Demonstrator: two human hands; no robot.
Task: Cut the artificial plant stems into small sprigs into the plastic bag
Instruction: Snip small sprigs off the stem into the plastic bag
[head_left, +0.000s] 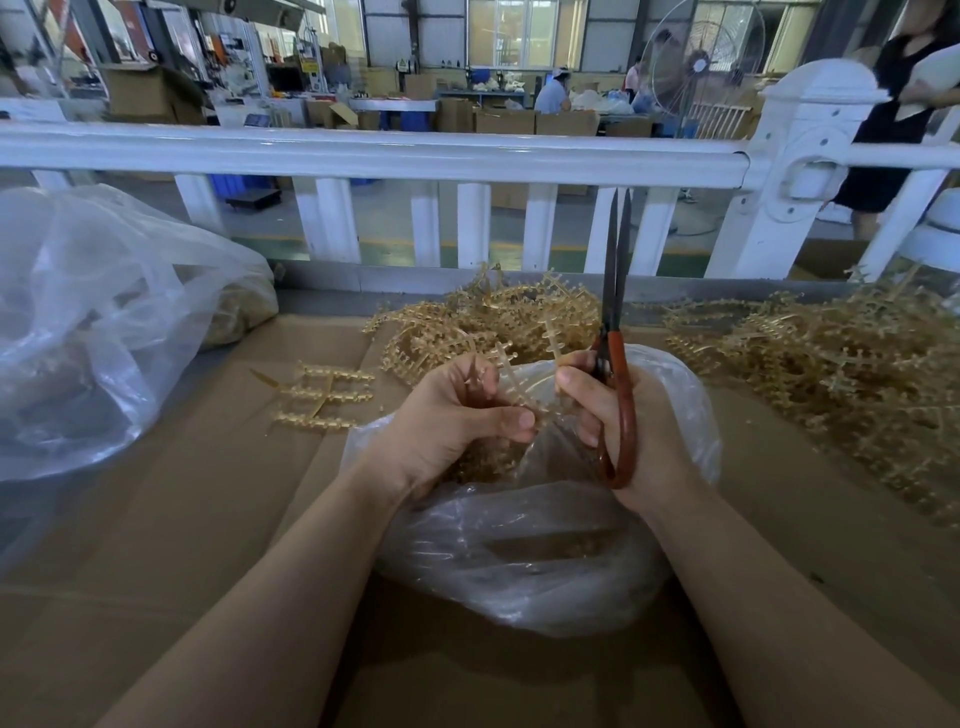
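Observation:
My left hand (457, 415) grips a bundle of pale golden plastic stems (511, 376) over the open mouth of a clear plastic bag (530, 551) in front of me. My right hand (618, 415) holds red-handled scissors (615, 332) upright, blades pointing up and nearly closed, just right of the stems. My right fingertips also touch a stem. Cut golden sprigs show inside the bag under my left hand.
Golden stem piles (493, 317) lie behind the bag and a larger heap (831, 358) at right. A loose stem (322, 395) lies to the left. A big clear bag (104, 322) sits far left. A white fence (363, 156) borders the cardboard-covered table (208, 519).

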